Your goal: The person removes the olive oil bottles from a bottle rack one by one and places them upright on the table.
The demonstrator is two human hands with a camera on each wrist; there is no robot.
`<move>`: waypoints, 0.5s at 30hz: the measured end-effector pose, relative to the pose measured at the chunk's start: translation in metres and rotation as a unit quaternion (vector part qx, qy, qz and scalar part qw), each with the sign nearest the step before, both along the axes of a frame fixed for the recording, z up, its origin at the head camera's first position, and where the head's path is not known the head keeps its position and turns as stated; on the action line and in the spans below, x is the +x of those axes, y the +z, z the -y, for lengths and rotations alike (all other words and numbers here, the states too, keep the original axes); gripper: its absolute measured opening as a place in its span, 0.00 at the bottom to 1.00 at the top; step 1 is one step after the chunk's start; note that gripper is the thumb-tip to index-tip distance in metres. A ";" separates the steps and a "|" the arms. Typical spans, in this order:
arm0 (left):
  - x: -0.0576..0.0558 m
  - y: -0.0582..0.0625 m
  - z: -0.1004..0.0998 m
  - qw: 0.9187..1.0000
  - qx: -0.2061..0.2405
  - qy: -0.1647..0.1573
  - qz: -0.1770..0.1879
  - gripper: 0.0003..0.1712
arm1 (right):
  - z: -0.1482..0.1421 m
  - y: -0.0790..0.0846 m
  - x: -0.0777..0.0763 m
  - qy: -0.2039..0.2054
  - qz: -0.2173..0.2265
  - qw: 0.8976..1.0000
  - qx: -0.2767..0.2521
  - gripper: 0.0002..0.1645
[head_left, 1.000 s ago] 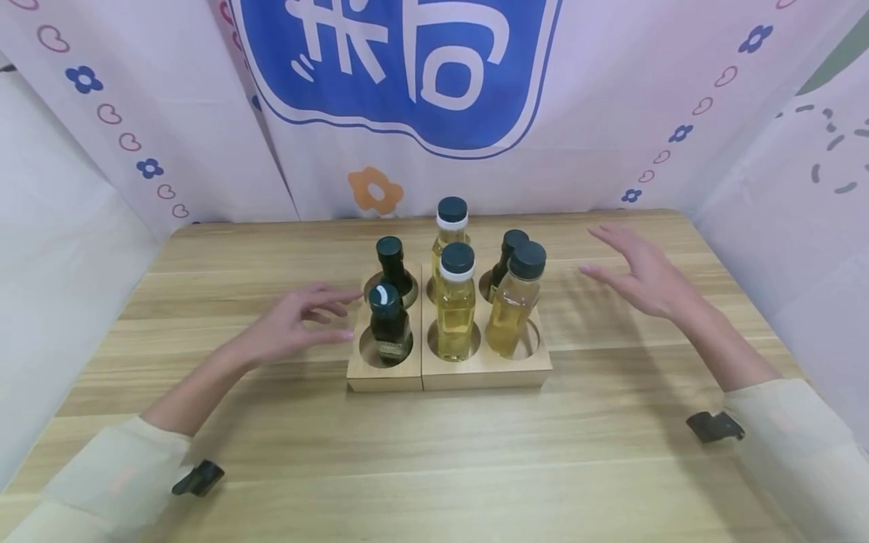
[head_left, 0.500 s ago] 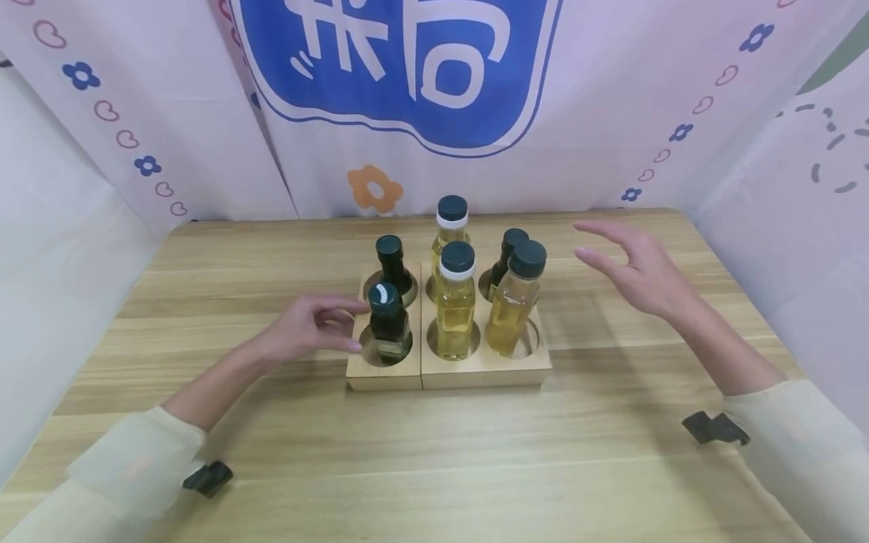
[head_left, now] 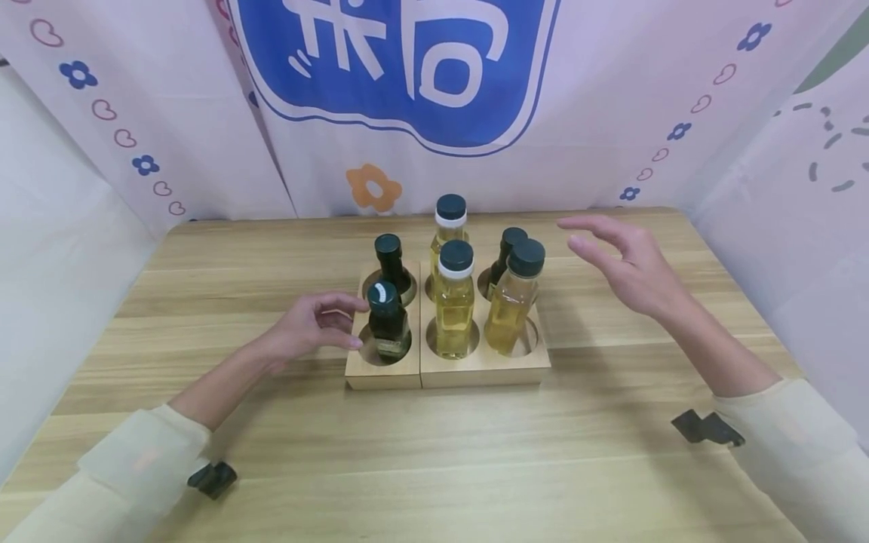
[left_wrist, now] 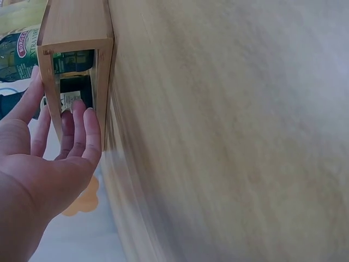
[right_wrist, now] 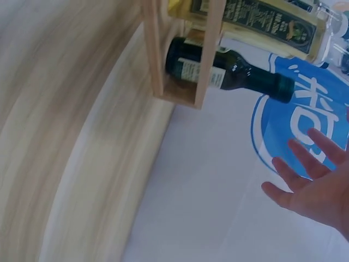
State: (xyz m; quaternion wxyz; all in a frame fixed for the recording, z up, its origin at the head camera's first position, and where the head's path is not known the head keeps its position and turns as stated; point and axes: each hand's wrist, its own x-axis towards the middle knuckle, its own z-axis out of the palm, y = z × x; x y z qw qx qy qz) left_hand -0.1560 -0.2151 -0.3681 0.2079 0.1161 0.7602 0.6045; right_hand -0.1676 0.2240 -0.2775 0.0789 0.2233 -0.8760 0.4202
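Note:
On the left of a wooden bottle rack (head_left: 485, 377), my left hand (head_left: 308, 328) has its fingers spread close to the front-left dark green bottle (head_left: 390, 332). The left wrist view shows this hand's fingertips at the open end of the rack (left_wrist: 76, 27), with dark bottles visible inside. My right hand (head_left: 631, 264) hovers right of the rack, fingers apart, holding nothing. Nearest to it are a small dark bottle (head_left: 511, 245) at the back right and a leaning bottle of yellow oil (head_left: 509, 320) in front of that. Both wrist views show labels on bottles.
Another dark bottle (head_left: 390, 260) stands in the back-left hole. Two white-collared oil bottles fill the middle, one in front (head_left: 455, 309) and one behind (head_left: 448, 235). The rack stands on a wood-grain table (head_left: 434, 467), with a printed white cloth (head_left: 577, 173) behind it.
My left hand has moved right, up to the rack's left side and the front-left bottle. My right hand has drifted left toward the rack. The bottles and rack stay in place.

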 end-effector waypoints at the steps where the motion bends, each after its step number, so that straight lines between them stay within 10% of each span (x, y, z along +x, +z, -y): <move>1: 0.000 0.000 0.000 1.000 0.003 0.002 0.001 0.35 | 0.002 0.001 0.001 0.005 0.002 1.000 -0.012 0.19; 15: 0.001 -0.003 -0.001 1.000 0.007 0.014 0.015 0.33 | 0.027 0.009 0.007 0.122 0.053 0.976 -0.174 0.21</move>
